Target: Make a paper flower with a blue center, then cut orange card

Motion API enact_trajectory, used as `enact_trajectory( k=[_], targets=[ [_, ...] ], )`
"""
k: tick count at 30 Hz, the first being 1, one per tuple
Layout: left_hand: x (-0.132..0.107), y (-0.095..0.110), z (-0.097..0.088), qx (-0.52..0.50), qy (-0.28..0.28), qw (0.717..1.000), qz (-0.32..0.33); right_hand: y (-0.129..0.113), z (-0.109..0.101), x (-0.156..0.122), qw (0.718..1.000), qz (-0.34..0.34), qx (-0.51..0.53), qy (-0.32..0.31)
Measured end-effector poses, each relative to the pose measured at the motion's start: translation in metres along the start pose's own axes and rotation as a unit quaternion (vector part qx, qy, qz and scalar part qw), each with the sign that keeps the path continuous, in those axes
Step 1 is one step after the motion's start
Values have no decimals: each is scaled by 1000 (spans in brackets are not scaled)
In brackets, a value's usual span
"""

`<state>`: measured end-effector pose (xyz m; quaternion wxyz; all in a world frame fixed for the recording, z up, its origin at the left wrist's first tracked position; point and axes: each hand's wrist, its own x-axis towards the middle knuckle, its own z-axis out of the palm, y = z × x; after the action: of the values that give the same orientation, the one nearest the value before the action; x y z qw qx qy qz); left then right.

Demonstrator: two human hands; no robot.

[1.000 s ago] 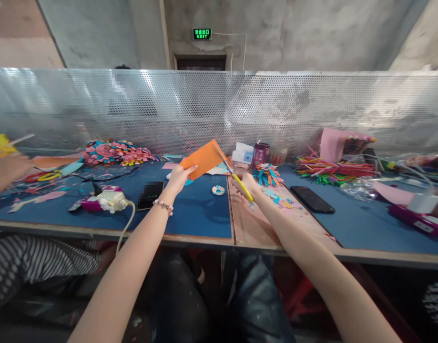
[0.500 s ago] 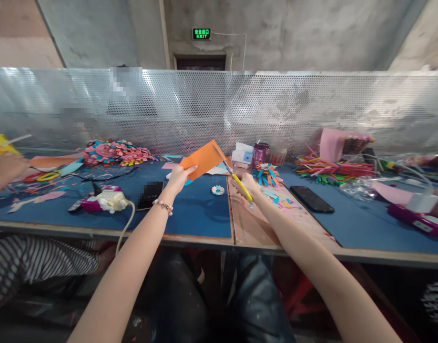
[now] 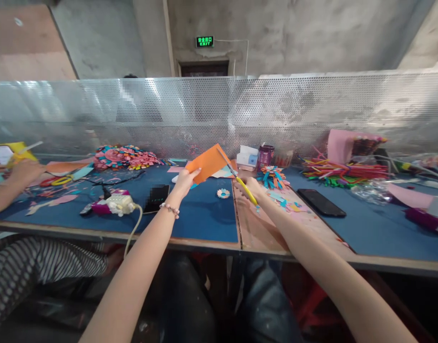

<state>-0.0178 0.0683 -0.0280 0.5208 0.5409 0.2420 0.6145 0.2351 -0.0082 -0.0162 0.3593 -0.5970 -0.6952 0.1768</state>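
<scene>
My left hand (image 3: pixel 183 182) pinches the lower edge of an orange paper sheet (image 3: pixel 208 163), held up above the blue table mat (image 3: pixel 200 214). My right hand (image 3: pixel 250 187) grips yellow-handled scissors (image 3: pixel 240 178); their blades point up and left and meet the sheet's right edge. A small paper flower (image 3: pixel 223 193) lies on the mat below the sheet.
A glue gun (image 3: pixel 113 205) with its cord and a phone (image 3: pixel 157 197) lie to my left, a black phone (image 3: pixel 320 202) to my right. A pile of paper flowers (image 3: pixel 124 157), coloured strips (image 3: pixel 343 170) and small boxes (image 3: pixel 248 157) line the perforated metal screen (image 3: pixel 276 114). Another person's hand (image 3: pixel 24 171) works at far left.
My hands, the orange sheet and the scissors keep their pose. The view has shifted slightly, so everything sits a little lower and to the right.
</scene>
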Motion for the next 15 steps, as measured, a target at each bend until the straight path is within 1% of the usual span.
enact_trajectory(
  k=[8, 15],
  targets=[
    [2, -2, -3, 21, 6, 1000, -7, -4, 9, 0, 999, -27, 33, -2],
    [2, -2, 1, 28, -7, 999, -19, -1, 12, 0, 998, -40, 47, 19]
  ],
)
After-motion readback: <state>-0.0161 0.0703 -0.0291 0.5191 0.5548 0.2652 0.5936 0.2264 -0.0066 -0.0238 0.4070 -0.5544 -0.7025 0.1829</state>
